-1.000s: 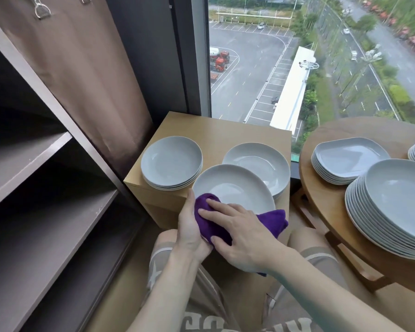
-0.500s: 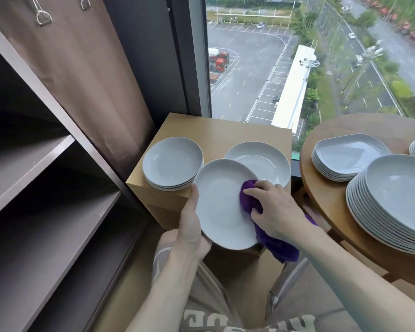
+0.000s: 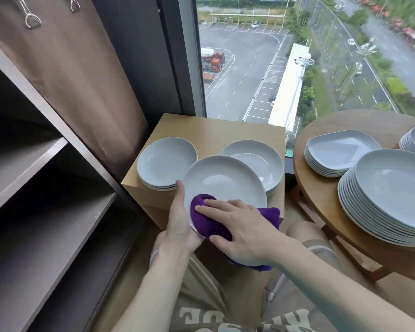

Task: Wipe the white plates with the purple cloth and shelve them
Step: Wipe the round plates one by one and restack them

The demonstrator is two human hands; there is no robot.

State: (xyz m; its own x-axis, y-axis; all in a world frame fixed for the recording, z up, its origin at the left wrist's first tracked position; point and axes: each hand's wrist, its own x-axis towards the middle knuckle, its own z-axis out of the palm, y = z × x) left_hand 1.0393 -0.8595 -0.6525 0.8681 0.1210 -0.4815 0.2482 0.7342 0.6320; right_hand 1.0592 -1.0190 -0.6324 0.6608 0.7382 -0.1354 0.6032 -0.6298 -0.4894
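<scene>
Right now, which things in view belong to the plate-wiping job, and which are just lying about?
In the job:
- round white plate held at its rim by the left hand
- purple cloth pressed on it by the right hand
- white plate stacks awaiting wiping
- dark brown shelf unit

Just there:
- brown curtain
- light wooden cabinet
- round wooden table

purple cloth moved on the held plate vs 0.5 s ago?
Yes. The purple cloth went from the held plate's right edge to its near-left rim, beside the left hand, away from the plate stack behind. Right hand presses it.
</scene>
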